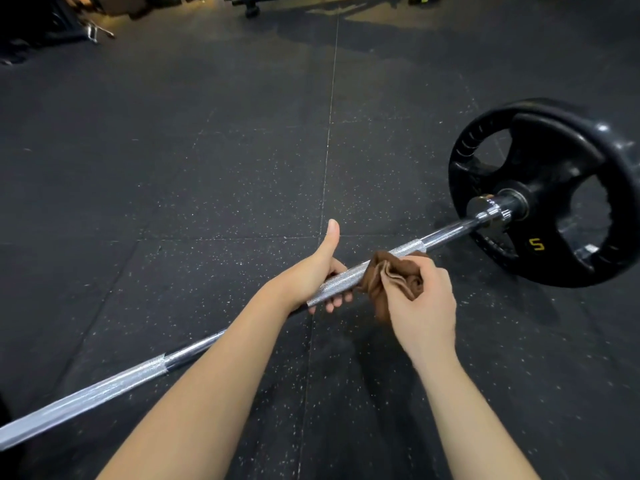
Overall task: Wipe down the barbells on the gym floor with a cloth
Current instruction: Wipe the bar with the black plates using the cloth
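A chrome barbell runs from the lower left up to a black weight plate marked 5 at the right. My left hand holds the knurled middle of the bar from underneath, fingers curled round it and thumb sticking up. Just to its right, my right hand grips a crumpled brown cloth wrapped around the bar. The bar's left end runs out of view.
Black speckled rubber floor tiles lie all around, with a seam line running up the middle. Dark gym equipment and a metal frame stand at the far top edge.
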A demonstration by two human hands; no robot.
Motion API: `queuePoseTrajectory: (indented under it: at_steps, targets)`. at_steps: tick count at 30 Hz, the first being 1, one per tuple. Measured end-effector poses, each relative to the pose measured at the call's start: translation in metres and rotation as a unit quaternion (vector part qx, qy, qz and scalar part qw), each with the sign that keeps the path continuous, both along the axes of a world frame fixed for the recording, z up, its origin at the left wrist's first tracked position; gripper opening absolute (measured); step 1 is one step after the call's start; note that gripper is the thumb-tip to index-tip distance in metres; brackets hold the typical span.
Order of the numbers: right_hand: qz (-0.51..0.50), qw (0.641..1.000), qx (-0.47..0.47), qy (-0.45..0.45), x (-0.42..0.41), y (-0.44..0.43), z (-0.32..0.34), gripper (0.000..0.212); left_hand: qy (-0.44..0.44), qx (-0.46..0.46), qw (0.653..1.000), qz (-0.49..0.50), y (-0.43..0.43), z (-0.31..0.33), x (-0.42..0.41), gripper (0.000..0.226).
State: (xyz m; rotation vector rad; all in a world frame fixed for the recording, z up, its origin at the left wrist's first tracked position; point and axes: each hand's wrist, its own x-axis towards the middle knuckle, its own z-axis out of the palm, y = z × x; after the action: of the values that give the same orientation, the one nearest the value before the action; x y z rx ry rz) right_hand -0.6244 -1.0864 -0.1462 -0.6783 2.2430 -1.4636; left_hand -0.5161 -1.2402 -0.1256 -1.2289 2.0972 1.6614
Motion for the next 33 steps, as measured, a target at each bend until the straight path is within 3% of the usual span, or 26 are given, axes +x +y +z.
queuePoseTrajectory:
  at_steps: [3,7,9,15,19,23,25,28,33]
  targets:
    - [0.026,0.999,0.032,0.022,0.016,-0.003,0.003,0.019,-0.001,0.014,1.0,0.007,-0.001,-0.003,-0.002,0.128]
    - [0.124,0.991,0.04,0.039,0.051,-0.002,-0.002,0.022,0.032,-0.001,0.999,0.043,0.0,0.001,-0.002,0.112]
    - [0.166,0.985,0.041,0.037,0.06,-0.002,-0.005,0.023,0.054,-0.026,0.996,0.065,-0.002,0.001,0.004,0.118]
    - [-0.004,1.0,-0.018,-0.018,0.041,0.002,-0.004,0.022,-0.056,-0.204,0.976,0.051,-0.006,0.001,0.072,0.092]
    - [0.029,0.999,-0.009,-0.013,0.066,-0.007,-0.003,0.023,-0.13,-0.275,0.953,-0.002,0.0,-0.006,0.091,0.088]
    - [0.124,0.992,0.032,-0.012,0.109,-0.009,-0.009,0.022,-0.129,-0.248,0.96,-0.008,0.001,-0.004,0.081,0.082]
    - [0.067,0.996,0.041,-0.043,0.1,-0.01,-0.006,0.021,-0.119,-0.217,0.969,0.004,0.0,-0.002,0.084,0.092]
    - [0.038,0.997,0.064,0.032,0.066,-0.007,0.007,0.025,-0.123,-0.237,0.964,-0.007,0.001,-0.001,0.089,0.103]
    - [0.176,0.97,0.147,0.076,0.052,-0.011,0.031,0.019,-0.117,-0.276,0.954,0.003,0.007,-0.002,0.091,0.085]
